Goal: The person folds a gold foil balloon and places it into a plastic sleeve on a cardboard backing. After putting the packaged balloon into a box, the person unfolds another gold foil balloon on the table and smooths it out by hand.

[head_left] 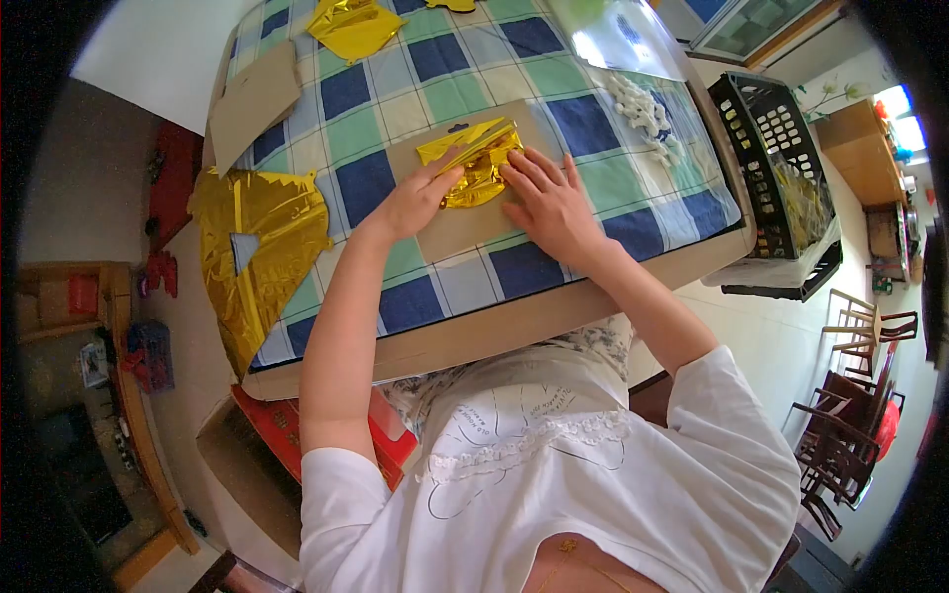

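A folded piece of shiny gold foil lies on a flat sheet of brown cardboard with a hanger slot at its top edge. My left hand is at the foil's left side, with thumb and index finger closed on its edge. My right hand rests on the right side, fingers spread and fingertips pressing the foil down. Creased layers of foil bunch up between the two hands. Part of the foil is hidden beneath my fingers.
A large flat gold foil sheet hangs over the table's left edge, near another cardboard sheet. More gold foil is at the back. White crumpled material and clear plastic lie right. A black crate stands beside the checked tablecloth.
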### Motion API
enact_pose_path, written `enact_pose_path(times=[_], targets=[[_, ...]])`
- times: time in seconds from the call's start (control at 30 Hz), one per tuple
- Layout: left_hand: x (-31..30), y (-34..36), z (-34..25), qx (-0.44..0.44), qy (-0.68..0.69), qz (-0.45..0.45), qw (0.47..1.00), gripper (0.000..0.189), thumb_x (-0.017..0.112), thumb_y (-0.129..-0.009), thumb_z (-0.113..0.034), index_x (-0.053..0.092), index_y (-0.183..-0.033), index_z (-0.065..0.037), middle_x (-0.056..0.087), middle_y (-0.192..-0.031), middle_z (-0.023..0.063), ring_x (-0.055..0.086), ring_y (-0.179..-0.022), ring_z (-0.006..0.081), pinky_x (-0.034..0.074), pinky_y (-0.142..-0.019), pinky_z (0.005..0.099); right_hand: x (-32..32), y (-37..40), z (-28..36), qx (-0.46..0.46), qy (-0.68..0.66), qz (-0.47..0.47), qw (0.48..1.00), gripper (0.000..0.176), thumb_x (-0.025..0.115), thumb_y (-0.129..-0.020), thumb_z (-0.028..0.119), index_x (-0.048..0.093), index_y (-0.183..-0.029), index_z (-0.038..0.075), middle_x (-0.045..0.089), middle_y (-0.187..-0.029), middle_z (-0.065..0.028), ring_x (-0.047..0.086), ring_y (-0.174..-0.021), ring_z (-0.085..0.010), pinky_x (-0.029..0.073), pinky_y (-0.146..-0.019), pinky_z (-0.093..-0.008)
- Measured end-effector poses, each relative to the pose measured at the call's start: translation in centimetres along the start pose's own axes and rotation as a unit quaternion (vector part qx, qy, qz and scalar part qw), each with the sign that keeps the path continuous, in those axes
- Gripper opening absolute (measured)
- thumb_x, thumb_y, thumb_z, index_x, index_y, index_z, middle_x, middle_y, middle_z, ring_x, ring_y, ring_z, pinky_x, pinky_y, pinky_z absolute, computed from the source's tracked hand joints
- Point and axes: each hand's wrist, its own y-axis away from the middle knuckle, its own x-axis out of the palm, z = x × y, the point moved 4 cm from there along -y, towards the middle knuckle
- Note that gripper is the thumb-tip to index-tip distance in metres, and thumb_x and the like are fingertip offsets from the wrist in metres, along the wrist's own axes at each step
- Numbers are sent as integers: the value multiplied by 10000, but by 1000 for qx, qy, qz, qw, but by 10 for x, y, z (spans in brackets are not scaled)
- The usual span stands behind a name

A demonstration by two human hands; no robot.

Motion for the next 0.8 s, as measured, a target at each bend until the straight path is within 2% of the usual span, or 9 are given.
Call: enact_pose_path(times=[0.17, 0.23, 0.33, 0.43, 0.53, 0.63, 0.73, 0.8], targets=[[1, -3, 4, 0, 10, 13, 1000, 495, 426, -1006, -342, 493, -1334, 22, 567, -1297, 108, 494, -1196, 195, 331, -1054, 285, 1, -5, -7, 8, -40, 6, 999, 465, 546, -920, 308, 514, -1301, 43, 475, -1397, -113, 365, -1357, -272, 234, -1110, -576], [1, -4, 6, 6, 9, 15, 1000, 496, 428, -1005, -341, 490, -1337, 21, 564, -1301, 105, 491, -1198, 191, 329, -1055, 283, 4, -5, -7, -5, -7, -1, 1000, 467, 539, -926, 314, 511, -1306, 42, 471, -1399, -117, 363, -1358, -269, 231, -1111, -577], [0, -4, 5, -21, 5, 66, 998, 583, 385, -1003, -387, 330, -1466, -39, 350, -1501, 188, 333, -1389, 282, 235, -1132, 300, 1, -5, -4, 10, 19, 15, 1000, 490, 539, -935, 294, 467, -1350, 44, 442, -1425, -110, 340, -1373, -261, 222, -1123, -551], [1, -4, 8, 2, 7, 9, 1000, 497, 433, -1004, -333, 480, -1347, 23, 554, -1316, 108, 484, -1210, 187, 321, -1064, 281, 3, -5, -4, 26, 12, 9, 1000, 464, 520, -944, 307, 490, -1327, 46, 449, -1415, -109, 342, -1373, -252, 213, -1125, -563], [1, -2, 3, 8, 6, 6, 1000, 496, 426, -1007, -336, 486, -1343, 25, 557, -1315, 122, 483, -1216, 189, 318, -1068, 283, 1, -7, -5, 29, 6, 5, 1000, 431, 505, -950, 313, 521, -1292, 50, 467, -1395, -104, 350, -1367, -241, 210, -1121, -580], [1, 4, -9, -27, -13, -1, 1000, 477, 439, -1002, -298, 455, -1379, -5, 515, -1370, 155, 455, -1279, 224, 294, -1095, 282, 0, -6, -5, 17, 16, 6, 1000, 415, 500, -953, 306, 523, -1286, 57, 477, -1384, -94, 354, -1365, -230, 206, -1119, -588], [8, 2, -11, 72, -75, 24, 994, 514, 479, -971, -280, 400, -1430, -61, 376, -1474, 212, 315, -1397, 323, 238, -1144, 356, 0, -6, -7, 10, 28, 23, 999, 419, 500, -953, 296, 508, -1299, 59, 478, -1379, -91, 350, -1368, -231, 199, -1118, -596], [16, 3, -9, 127, -198, -9, 972, 537, 533, -916, -178, 403, -1427, -77, 374, -1474, 200, 308, -1399, 327, 228, -1157, 384, 0, -6, -8, 6, 34, 43, 998, 429, 508, -946, 285, 497, -1310, 59, 477, -1377, -92, 343, -1372, -235, 195, -1118, -599]])
